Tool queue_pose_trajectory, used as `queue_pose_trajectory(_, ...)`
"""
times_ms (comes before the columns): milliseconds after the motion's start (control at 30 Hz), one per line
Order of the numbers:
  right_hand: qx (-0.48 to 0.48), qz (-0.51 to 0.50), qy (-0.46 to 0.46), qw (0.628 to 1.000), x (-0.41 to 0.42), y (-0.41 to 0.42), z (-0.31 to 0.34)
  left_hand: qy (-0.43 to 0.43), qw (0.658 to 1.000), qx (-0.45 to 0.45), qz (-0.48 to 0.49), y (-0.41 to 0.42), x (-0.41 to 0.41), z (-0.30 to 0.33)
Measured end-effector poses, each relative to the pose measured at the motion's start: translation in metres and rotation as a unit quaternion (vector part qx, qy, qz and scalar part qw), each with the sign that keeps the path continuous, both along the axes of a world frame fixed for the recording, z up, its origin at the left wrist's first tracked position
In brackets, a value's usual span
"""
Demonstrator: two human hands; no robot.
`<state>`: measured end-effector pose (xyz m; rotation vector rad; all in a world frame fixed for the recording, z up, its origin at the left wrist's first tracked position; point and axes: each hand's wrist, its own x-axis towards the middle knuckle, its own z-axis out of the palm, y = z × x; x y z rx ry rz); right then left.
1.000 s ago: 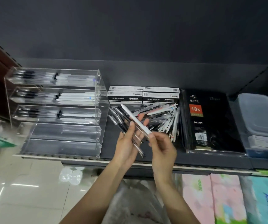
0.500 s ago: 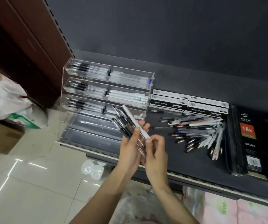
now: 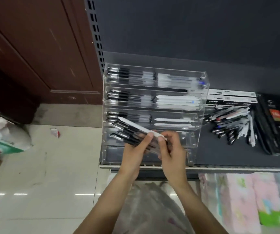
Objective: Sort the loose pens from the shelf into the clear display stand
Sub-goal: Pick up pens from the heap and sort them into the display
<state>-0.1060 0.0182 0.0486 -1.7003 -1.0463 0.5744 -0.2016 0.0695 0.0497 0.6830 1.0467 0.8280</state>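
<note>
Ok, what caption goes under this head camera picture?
Both hands, left and right, hold a bundle of pens before the clear display stand.

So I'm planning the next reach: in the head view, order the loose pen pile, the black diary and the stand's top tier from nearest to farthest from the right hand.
1. Top tier, up and behind the right hand; loose pen pile, to its right. These two are too close to call.
2. Black diary, far right.
</note>
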Motion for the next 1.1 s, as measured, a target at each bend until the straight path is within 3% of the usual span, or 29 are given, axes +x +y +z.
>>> queue_pose_trajectory(200,-0.054,-0.001,-0.046,0.997,-0.002,0.002,0.002,0.025,0.998,0.009,-0.063,0.012,-0.015,-0.003)
queue_pose_trajectory(400,-0.094,0.084,-0.211,0.969,0.025,0.008,0.021,0.046,0.993,0.040,-0.098,0.016,-0.020,-0.010)
queue_pose_trajectory(467,-0.089,0.060,-0.279,0.954,0.046,0.011,0.027,0.042,0.992,0.045,-0.108,0.018,-0.021,-0.009)
queue_pose_trajectory(600,-0.101,-0.022,-0.423,0.900,0.106,0.015,0.037,0.032,0.995,0.028,-0.090,0.027,-0.024,-0.007)
queue_pose_trajectory(767,-0.127,0.014,-0.557,0.821,0.128,0.032,0.026,0.046,0.997,0.014,-0.056,0.033,-0.021,-0.007)
queue_pose_trajectory(900,-0.156,0.024,-0.580,0.799,0.133,0.038,0.014,0.046,0.997,0.025,-0.054,0.031,-0.011,-0.006)
queue_pose_trajectory(1100,-0.253,0.094,-0.633,0.725,0.125,0.056,0.015,0.077,0.995,0.047,-0.038,0.031,0.000,-0.003)
